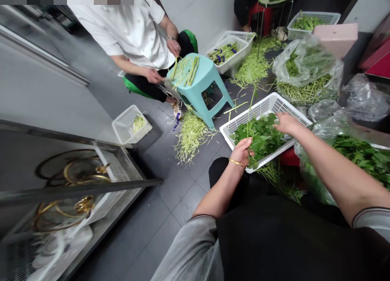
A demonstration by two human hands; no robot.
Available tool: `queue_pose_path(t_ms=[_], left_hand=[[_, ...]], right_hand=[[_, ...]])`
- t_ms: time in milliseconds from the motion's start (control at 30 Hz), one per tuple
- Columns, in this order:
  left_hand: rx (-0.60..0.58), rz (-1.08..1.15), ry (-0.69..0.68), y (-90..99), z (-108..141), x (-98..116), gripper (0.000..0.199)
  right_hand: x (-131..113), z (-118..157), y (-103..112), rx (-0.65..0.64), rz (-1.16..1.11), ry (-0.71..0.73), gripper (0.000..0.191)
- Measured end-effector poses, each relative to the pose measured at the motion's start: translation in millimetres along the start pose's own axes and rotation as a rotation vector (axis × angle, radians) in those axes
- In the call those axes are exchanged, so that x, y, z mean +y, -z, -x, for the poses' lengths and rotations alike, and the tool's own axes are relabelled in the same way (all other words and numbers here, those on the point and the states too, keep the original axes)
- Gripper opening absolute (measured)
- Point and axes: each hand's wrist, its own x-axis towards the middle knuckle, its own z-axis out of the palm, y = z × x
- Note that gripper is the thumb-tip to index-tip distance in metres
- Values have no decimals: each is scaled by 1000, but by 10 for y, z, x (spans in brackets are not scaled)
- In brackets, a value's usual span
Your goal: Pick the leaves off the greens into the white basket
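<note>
A white slotted basket (271, 100) in front of me holds a heap of green leaves (264, 136). At its left rim my left hand (242, 151) is closed on a thin green stem (251, 104), which rises upright over the basket. My right hand (286, 123) is over the basket's right side, by the leaves; its fingers are curled, and anything between the fingertips is too small to make out. An open plastic bag of leafy greens (362, 155) lies to the right, under my right forearm.
A person in white (128, 33) works at a turquoise stool (201, 69) with stalks on it. Peelings (193, 134) and a small white basket (124, 126) are on the floor. A metal shelf (122, 183) stands left. Further bags and baskets are at the back right.
</note>
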Motion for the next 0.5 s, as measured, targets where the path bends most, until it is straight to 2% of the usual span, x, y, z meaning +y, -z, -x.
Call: queue_pose_path(t_ms=[100,167,233,300,367,433,500], left_hand=[[24,-49,-75,-45,-104,-32,28],[15,-37,-100,-84,-132,-63,29],[-15,-3,-81,-115,-112,-85,34],[-53,6,-36,-125,-57,-89,43],[-86,-26,5,-109,6,-84,47],[-119,-53,22,-70,48,-78,41],[-130,-24,20,-20,55,-73,29]], right_hand=[[-105,431,-188,-277,-42,169,60],[-258,710,-306,-323,30,299,63],[-393,861,-357,-309,155,354,48],[-460,854,-315,-305,214,342,27],[-447,736,-201,-233,220,356,24],[-382,592,-62,-71,243,417,25],[-299,509,50,104,264,417,28]])
